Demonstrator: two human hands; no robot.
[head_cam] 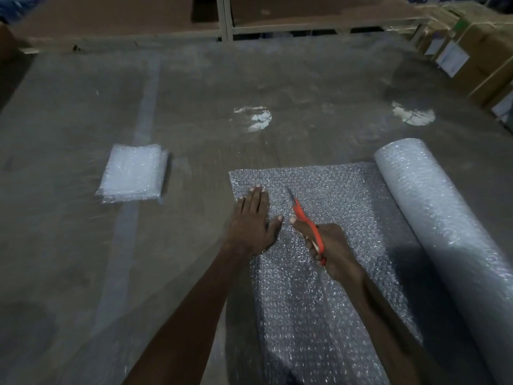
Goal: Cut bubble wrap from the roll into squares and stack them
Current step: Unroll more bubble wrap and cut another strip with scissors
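Note:
A roll of bubble wrap (433, 218) lies on the floor at the right. Its unrolled sheet (327, 184) spreads leftward under my arms. My left hand (254, 218) presses flat on the sheet's left part, fingers straight. My right hand (330, 251) grips orange-handled scissors (306, 223), whose blades point away from me into the sheet just right of my left hand. A stack of cut bubble wrap squares (133, 173) sits on the floor to the left, apart from the sheet.
Concrete floor (194, 107) with pale patches extends ahead. A metal rack (224, 18) with brown boards stands at the back. Cardboard boxes (477, 59) line the far right.

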